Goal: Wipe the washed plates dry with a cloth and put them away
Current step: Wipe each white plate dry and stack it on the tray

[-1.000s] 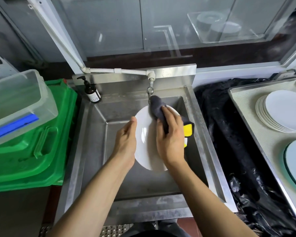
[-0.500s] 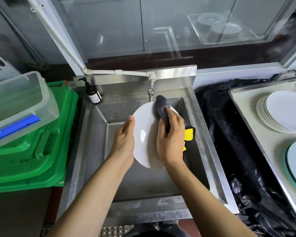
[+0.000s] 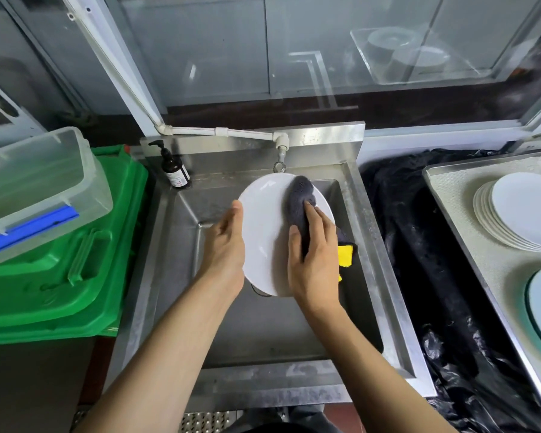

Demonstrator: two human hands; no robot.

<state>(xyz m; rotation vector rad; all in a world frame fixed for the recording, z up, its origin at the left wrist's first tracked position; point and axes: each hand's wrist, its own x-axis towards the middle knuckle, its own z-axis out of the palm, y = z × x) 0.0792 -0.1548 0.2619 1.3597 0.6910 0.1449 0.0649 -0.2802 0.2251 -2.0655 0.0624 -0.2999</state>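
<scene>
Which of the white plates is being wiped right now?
The white plate held tilted over the sink, with the grey cloth pressed on it. The stacked plates sit untouched on the tray at right.
</scene>
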